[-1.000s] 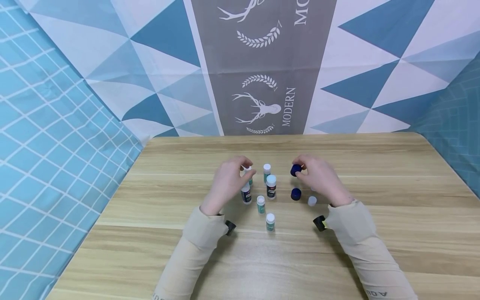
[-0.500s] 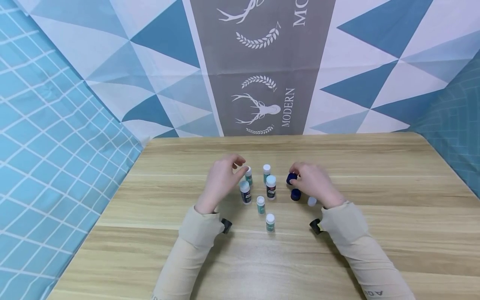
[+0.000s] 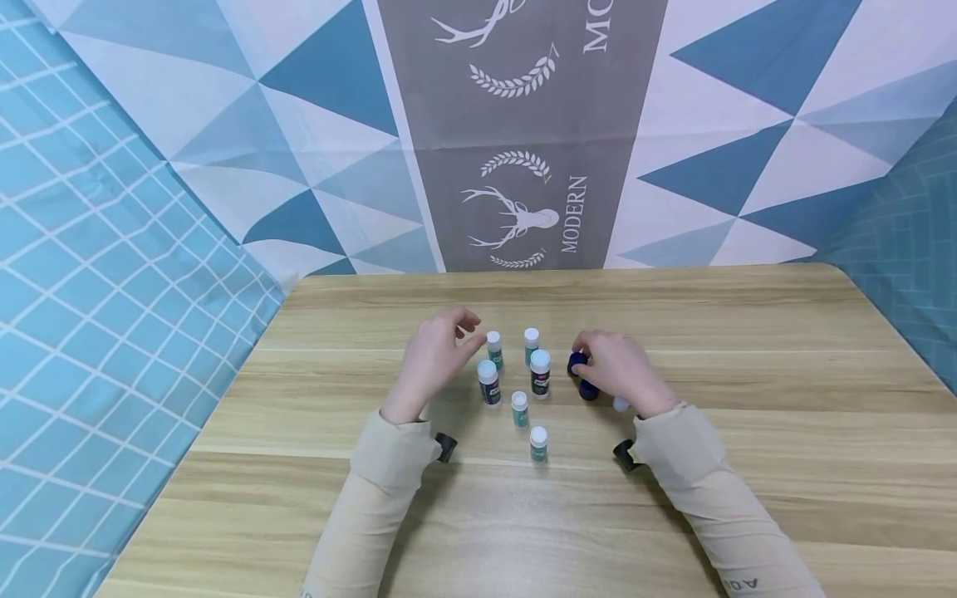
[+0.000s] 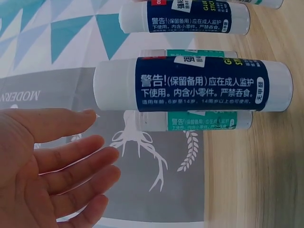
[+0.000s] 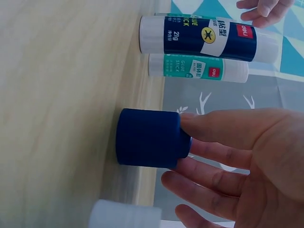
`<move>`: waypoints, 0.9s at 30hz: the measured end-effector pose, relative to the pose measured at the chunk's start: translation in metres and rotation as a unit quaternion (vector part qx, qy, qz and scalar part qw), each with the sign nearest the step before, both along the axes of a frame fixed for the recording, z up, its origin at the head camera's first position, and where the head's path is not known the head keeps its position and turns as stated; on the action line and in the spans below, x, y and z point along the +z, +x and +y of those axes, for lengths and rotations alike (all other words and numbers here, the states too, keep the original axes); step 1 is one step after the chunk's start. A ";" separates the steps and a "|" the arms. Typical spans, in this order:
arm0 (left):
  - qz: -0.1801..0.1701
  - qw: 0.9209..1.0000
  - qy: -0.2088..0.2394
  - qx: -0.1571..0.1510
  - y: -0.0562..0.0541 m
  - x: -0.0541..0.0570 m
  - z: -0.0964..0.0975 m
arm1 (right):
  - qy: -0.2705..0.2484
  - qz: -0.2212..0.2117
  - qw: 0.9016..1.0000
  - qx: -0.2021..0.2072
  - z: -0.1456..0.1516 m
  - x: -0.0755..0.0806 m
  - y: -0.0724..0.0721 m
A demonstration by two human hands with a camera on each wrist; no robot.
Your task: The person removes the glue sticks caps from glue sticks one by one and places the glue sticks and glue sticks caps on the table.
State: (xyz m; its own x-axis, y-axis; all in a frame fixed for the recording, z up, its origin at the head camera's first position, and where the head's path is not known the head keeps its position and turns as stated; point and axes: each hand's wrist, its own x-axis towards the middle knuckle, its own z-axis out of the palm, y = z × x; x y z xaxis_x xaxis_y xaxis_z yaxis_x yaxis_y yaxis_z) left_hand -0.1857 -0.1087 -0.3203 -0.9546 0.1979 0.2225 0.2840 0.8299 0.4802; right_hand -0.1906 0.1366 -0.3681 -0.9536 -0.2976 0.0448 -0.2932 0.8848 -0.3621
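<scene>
My right hand (image 3: pixel 615 363) pinches a dark blue glue-stick cap (image 3: pixel 576 363) just above or on the table. A second blue cap (image 5: pixel 147 137) stands in front of it in the right wrist view, hiding part of the held one. Beside that hand is a white cap (image 5: pixel 126 216), partly hidden under the wrist in the head view. My left hand (image 3: pixel 437 353) is held with loosely bent fingers, holding nothing. Its thumb tip is close to a small green-labelled glue stick (image 3: pixel 494 352). A large navy-labelled glue stick (image 4: pixel 199 85) stands upright nearby.
Another navy glue stick (image 3: pixel 540 375) and a green one (image 3: pixel 532 345) stand between the hands. Closer to me stand two small green glue sticks, one (image 3: pixel 519 409) behind the other (image 3: pixel 538 445). Patterned cloth (image 3: pixel 516 149) rises behind the wooden table (image 3: pixel 299 498).
My right hand has brought the blue cap left and nearer to me, beside the second blue cap. My left hand has drawn back leftward from the small green glue stick.
</scene>
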 end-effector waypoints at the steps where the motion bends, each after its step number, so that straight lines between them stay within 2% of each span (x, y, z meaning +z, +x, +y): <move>1: -0.002 1.000 -0.001 -0.001 0.000 0.000 -0.001 | 0.000 -0.002 1.000 0.001 0.000 0.000 0.000; 9: -0.022 1.000 0.001 -0.008 -0.005 -0.004 -0.005 | 0.002 -0.007 1.000 0.001 -0.001 -0.001 0.000; 15: -0.050 0.998 0.012 -0.020 -0.010 -0.008 -0.009 | 0.004 -0.011 1.000 0.000 -0.002 -0.003 -0.001; 22: -0.087 0.996 0.022 -0.027 -0.016 -0.017 -0.012 | 0.003 -0.008 1.000 0.007 -0.002 -0.005 -0.002; 27: -0.105 0.993 0.037 -0.040 -0.020 -0.024 -0.013 | -0.004 -0.004 1.000 0.006 -0.001 0.000 0.000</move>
